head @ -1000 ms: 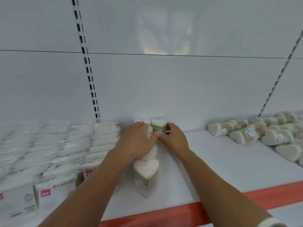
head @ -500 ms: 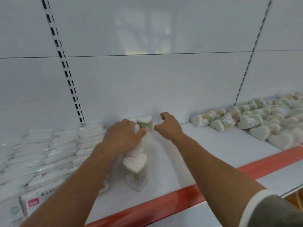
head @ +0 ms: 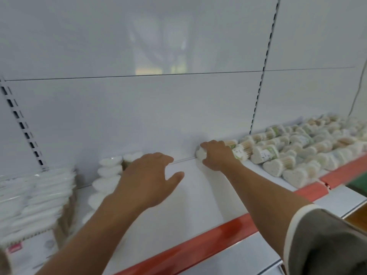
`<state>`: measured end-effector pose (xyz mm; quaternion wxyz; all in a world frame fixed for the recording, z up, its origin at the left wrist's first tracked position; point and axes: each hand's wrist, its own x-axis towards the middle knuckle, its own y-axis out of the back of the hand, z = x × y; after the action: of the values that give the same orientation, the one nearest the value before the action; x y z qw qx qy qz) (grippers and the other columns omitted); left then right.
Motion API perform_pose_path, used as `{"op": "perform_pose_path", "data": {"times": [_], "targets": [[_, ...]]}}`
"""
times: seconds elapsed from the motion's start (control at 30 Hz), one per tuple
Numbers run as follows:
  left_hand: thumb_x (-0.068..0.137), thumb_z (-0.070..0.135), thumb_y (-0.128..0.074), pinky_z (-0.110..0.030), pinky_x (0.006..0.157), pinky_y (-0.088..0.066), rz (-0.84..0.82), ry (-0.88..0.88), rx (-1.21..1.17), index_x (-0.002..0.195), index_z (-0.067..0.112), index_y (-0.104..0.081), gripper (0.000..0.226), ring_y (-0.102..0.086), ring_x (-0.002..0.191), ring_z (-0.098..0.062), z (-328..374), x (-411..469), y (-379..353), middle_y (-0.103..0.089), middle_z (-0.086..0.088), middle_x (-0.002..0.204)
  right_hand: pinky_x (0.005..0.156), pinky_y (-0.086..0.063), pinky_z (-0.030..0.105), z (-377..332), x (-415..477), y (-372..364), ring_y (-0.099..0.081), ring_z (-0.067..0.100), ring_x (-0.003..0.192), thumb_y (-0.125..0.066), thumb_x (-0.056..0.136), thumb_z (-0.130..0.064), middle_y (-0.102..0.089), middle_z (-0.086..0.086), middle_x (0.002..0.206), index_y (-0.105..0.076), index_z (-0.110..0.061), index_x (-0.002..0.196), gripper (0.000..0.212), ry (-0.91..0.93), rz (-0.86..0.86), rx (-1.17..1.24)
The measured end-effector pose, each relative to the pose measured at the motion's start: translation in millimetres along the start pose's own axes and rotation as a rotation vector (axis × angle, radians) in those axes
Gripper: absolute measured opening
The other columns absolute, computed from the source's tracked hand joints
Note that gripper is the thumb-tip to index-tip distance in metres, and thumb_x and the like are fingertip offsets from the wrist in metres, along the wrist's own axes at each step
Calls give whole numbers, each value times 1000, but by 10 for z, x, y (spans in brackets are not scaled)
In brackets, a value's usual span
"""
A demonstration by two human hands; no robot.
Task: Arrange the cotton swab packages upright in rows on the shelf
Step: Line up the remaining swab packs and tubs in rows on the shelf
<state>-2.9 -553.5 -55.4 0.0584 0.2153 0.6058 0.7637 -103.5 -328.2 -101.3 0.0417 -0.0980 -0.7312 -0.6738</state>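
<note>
right hand (head: 217,155) clamped on lying package (head: 201,153) | left hand (head: 148,180) spread, empty

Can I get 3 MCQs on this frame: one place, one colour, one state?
1. Where is the right hand?
A. on a lying package at the near end of the loose pile
B. on the upright row
C. off the shelf

2. What colour is the shelf's front edge strip?
A. blue
B. red-orange
C. black

3. How do the packages in the loose pile lie?
A. upright in rows
B. on their sides
C. stacked in a box

Answers:
1 A, its fingers cover a lying package by the back panel.
2 B, the strip runs red-orange along the shelf front.
3 B, their heart-shaped ends face sideways, unlike the upright row by the left hand.
</note>
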Motion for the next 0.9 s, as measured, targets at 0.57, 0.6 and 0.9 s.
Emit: {"op": "perform_pose_path", "data": {"times": [0.57, 0.6, 0.9], "targets": [[80, 58, -57, -11, 90, -41, 275, 247, -1195, 144, 36, -40, 70, -53, 124, 1, 909, 874, -837, -52, 22, 132, 80, -53, 28, 617, -312, 133, -66, 6, 81, -76, 83, -35, -72, -12, 87, -70, -22, 97, 20, 260, -6, 1172], [82, 57, -58, -7, 80, -44, 289, 238, -1186, 140, 40, -43, 62, -58, 113, 6, 969, 933, -862, -54, 25, 126, 81, -54, 29, 639, -342, 127, -65, 4, 80, -75, 84, -35, -70, -15, 85, -70, -22, 96, 18, 279, -13, 1176], [93, 39, -65, -1, 65, -40, 420, 259, -1026, 99, 39, -64, 7, -58, 82, 17, 1012, 1133, -1221, -66, 25, 96, 107, -28, 22, 1191, -200, 123, -39, 12, 132, -63, 91, -27, -52, -8, 139, -50, -25, 139, 50, 304, 129, 371]]}}
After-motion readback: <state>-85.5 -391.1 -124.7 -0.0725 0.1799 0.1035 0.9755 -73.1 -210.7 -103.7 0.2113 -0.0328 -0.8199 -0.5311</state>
